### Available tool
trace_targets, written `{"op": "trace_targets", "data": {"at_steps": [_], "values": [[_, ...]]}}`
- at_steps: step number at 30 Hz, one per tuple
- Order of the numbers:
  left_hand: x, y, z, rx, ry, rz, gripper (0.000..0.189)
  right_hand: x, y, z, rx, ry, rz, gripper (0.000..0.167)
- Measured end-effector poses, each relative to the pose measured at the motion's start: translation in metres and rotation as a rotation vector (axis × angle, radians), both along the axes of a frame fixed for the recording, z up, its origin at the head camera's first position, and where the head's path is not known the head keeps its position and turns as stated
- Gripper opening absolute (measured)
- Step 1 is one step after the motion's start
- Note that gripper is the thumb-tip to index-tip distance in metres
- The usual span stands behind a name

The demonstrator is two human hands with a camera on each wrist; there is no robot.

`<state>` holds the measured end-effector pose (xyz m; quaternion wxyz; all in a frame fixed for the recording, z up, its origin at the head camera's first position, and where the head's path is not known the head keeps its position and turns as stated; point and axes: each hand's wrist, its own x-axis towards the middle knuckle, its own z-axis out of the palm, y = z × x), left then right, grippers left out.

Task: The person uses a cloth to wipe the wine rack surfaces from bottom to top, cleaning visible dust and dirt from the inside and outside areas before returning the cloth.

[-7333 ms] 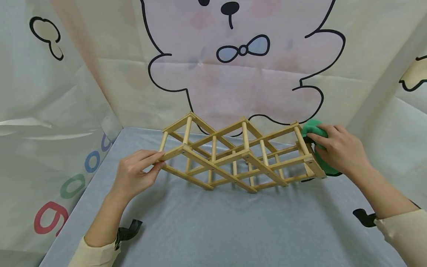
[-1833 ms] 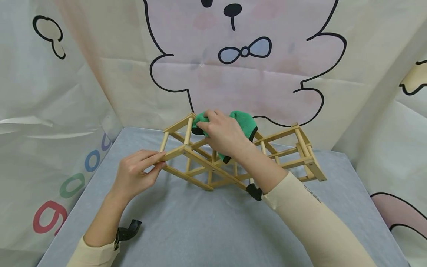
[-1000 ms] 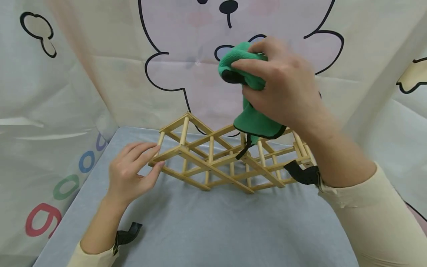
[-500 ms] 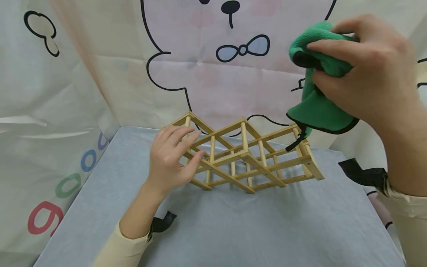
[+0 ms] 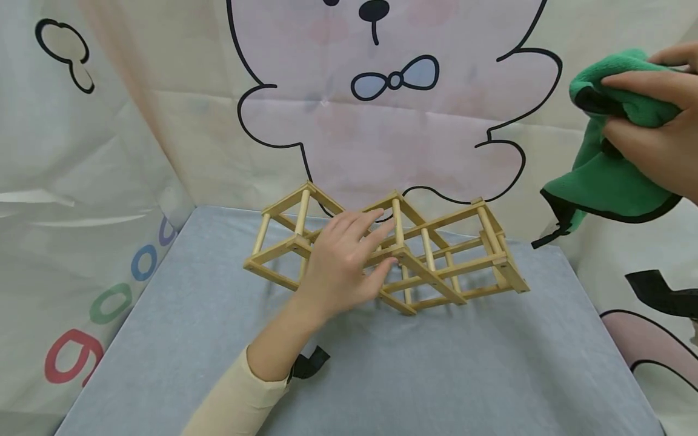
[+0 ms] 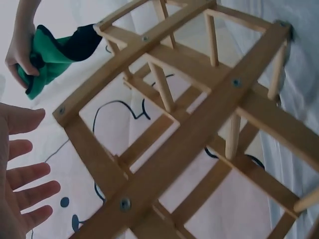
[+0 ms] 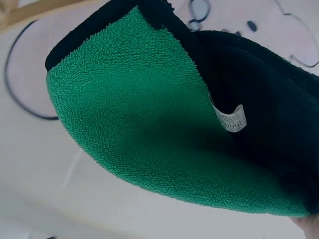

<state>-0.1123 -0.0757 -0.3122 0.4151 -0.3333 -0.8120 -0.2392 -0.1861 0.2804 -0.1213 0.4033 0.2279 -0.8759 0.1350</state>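
A folding wooden rack of crossed slats and round dowels (image 5: 431, 275) stands expanded at the back of the table. My left hand (image 5: 340, 260) is in front of its middle, hiding part of the lattice. In the left wrist view, the left fingers (image 6: 29, 174) are spread and hold nothing, apart from the slats. At the upper right, my right hand (image 5: 668, 115) grips a bunched green cloth with black edging (image 5: 611, 181), lifted clear of the rack. The right wrist view shows the cloth (image 7: 124, 114) hanging in a fold, with a small white label (image 7: 232, 119) on it.
A pale blue-grey cloth covers the table (image 5: 436, 375). Behind stands a printed backdrop (image 5: 327, 133) with a cartoon animal, and similar sheets hang at both sides. Black straps (image 5: 311, 363) stick out near the wrists.
The right hand has wiped along the rack with the cloth, then lifted it away to the upper right. The left hand has let go of the rack's left end and moved right.
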Motion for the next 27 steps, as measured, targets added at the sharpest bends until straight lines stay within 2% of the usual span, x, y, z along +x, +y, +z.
{"op": "trace_targets", "data": {"at_steps": [6, 11, 15, 21, 27], "values": [[-0.007, 0.02, -0.004, -0.06, -0.045, -0.042, 0.052, 0.005, 0.024, -0.02, -0.01, -0.094, -0.102, 0.038], [-0.014, 0.028, -0.013, -0.103, -0.118, -0.045, 0.058, 0.008, 0.04, -0.042, 0.017, -0.107, -0.064, 0.037], [-0.018, 0.031, -0.019, -0.116, -0.148, -0.055, 0.056, 0.012, 0.051, -0.061, 0.068, -0.093, -0.04, 0.036], [-0.021, 0.035, -0.023, -0.082, -0.13, -0.077, 0.051, 0.023, 0.065, -0.088, 0.16, -0.121, -0.03, 0.034], [-0.024, 0.038, -0.028, -0.013, -0.094, -0.117, 0.046, 0.035, 0.07, -0.113, 0.195, -0.21, -0.058, 0.037]]}}
